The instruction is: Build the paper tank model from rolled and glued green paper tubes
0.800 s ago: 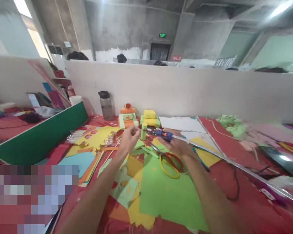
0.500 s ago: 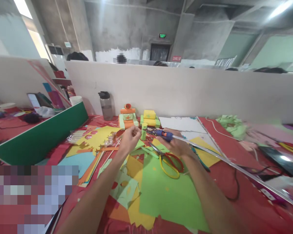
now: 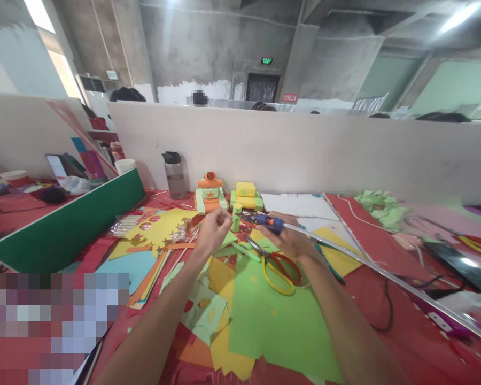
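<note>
My right hand (image 3: 291,235) is closed round a blue glue gun (image 3: 270,221) with an orange trigger. A long clear glue stick (image 3: 344,243) runs out of its back toward the lower right. The nozzle points left at a small green and yellow paper roll (image 3: 236,218), which stands upright. My left hand (image 3: 215,229) is pinched just left of the roll; what its fingertips hold, if anything, is hidden. Scissors (image 3: 278,267) with red and yellow handles lie below the glue gun on a green paper sheet (image 3: 280,326).
Two paper models, one orange and green (image 3: 210,195), one yellow and green (image 3: 246,196), stand behind my hands. A water bottle (image 3: 173,175) is by the white partition (image 3: 296,152). Yellow paper scraps (image 3: 160,227) and a green board (image 3: 72,224) lie left, a phone (image 3: 460,262) right.
Almost nothing differs. Both hands, the glue gun and the paper roll stay in the same places; the view has shifted very slightly.
</note>
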Action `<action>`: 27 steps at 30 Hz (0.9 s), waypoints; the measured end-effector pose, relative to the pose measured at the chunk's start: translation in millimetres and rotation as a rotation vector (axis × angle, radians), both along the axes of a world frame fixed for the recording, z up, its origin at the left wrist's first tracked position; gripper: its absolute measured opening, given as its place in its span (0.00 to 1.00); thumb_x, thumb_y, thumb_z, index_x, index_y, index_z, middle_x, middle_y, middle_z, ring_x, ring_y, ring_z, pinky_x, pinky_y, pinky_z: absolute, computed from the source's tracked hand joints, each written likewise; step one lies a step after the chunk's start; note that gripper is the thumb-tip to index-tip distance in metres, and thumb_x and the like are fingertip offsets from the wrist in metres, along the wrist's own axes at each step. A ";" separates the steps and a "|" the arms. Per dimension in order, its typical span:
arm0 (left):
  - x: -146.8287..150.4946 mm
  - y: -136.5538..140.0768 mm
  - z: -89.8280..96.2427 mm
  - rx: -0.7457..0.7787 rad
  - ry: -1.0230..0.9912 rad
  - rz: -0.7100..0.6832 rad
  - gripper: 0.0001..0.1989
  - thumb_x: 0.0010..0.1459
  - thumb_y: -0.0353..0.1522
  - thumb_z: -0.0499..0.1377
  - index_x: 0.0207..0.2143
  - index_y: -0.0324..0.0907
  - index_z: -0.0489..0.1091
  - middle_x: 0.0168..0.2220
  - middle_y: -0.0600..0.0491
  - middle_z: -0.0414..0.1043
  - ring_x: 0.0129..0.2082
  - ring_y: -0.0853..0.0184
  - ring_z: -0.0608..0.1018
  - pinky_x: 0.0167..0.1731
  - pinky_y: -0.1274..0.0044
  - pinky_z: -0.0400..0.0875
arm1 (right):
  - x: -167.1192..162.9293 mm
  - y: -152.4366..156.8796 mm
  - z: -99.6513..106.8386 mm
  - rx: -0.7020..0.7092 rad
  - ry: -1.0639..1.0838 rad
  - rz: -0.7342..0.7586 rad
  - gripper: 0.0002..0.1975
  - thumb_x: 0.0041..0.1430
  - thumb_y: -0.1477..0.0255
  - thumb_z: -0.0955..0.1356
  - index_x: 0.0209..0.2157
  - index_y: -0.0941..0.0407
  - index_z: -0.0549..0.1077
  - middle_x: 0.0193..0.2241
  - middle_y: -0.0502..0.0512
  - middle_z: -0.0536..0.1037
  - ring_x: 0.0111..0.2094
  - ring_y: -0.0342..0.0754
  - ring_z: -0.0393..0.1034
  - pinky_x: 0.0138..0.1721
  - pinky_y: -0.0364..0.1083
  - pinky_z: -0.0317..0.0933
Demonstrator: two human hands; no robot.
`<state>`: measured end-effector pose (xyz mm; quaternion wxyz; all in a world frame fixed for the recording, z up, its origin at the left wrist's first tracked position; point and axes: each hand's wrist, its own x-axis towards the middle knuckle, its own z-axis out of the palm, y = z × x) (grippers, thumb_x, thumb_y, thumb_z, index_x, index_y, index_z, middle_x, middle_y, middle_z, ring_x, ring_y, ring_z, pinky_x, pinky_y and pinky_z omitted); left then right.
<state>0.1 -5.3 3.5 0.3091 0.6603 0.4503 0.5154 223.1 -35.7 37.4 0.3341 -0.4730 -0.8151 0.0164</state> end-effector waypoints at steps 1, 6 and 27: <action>-0.3 0.1 0.3 0.000 -0.007 0.000 0.04 0.55 0.31 0.54 0.29 0.40 0.67 0.26 0.56 0.68 0.25 0.72 0.69 0.27 0.80 0.62 | 0.0 -0.1 0.1 -0.005 0.000 -0.003 0.16 0.63 0.57 0.65 0.29 0.53 0.70 0.29 0.53 0.78 0.31 0.50 0.71 0.35 0.46 0.61; -1.5 1.3 1.0 -0.008 -0.043 0.004 0.04 0.55 0.31 0.55 0.28 0.41 0.66 0.24 0.57 0.67 0.24 0.72 0.68 0.27 0.80 0.62 | -0.2 -1.6 2.0 -0.041 0.018 0.000 0.15 0.63 0.57 0.65 0.30 0.53 0.71 0.31 0.54 0.79 0.33 0.51 0.72 0.36 0.46 0.62; 0.2 -1.2 2.4 -0.020 -0.019 0.006 0.04 0.55 0.31 0.55 0.29 0.41 0.67 0.24 0.57 0.67 0.23 0.72 0.68 0.26 0.80 0.62 | -5.6 -7.3 7.9 -0.103 0.030 0.016 0.15 0.63 0.57 0.65 0.30 0.53 0.71 0.30 0.53 0.80 0.32 0.50 0.72 0.34 0.45 0.62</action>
